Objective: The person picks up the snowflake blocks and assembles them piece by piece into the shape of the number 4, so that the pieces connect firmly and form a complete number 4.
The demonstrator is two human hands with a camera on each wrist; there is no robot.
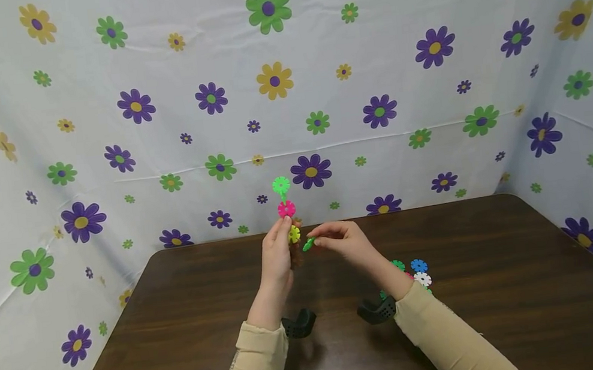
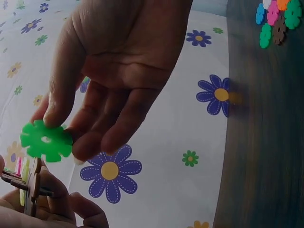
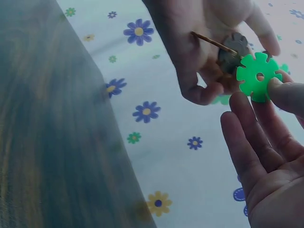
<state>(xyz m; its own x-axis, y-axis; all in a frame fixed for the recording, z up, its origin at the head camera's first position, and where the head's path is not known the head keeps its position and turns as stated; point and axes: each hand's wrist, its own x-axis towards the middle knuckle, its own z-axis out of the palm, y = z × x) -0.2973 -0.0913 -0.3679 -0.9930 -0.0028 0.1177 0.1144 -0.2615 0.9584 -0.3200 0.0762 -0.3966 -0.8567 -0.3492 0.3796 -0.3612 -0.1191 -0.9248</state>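
Note:
My left hand [image 1: 276, 258] grips a joined chain of notched plastic discs, held upright above the table. A light green disc [image 1: 281, 185] tops it, with a pink disc [image 1: 286, 209] below and a yellow disc [image 1: 294, 234] by the fingers. Brown discs [image 3: 232, 53] are also part of it, partly hidden by that hand. Between thumb and fingertips, my right hand [image 1: 350, 243] pinches a single green disc [image 3: 256, 76]. In the left wrist view this green disc [image 2: 46, 141] is close beside the brown part of the chain.
Loose discs [image 1: 422, 279] in blue, white, green and other colours lie on the dark wooden table [image 1: 191, 322], partly behind the right forearm. Black camera mounts [image 1: 299, 324] sit at both wrists. A flower-printed cloth [image 1: 229, 65] hangs behind and beside the table.

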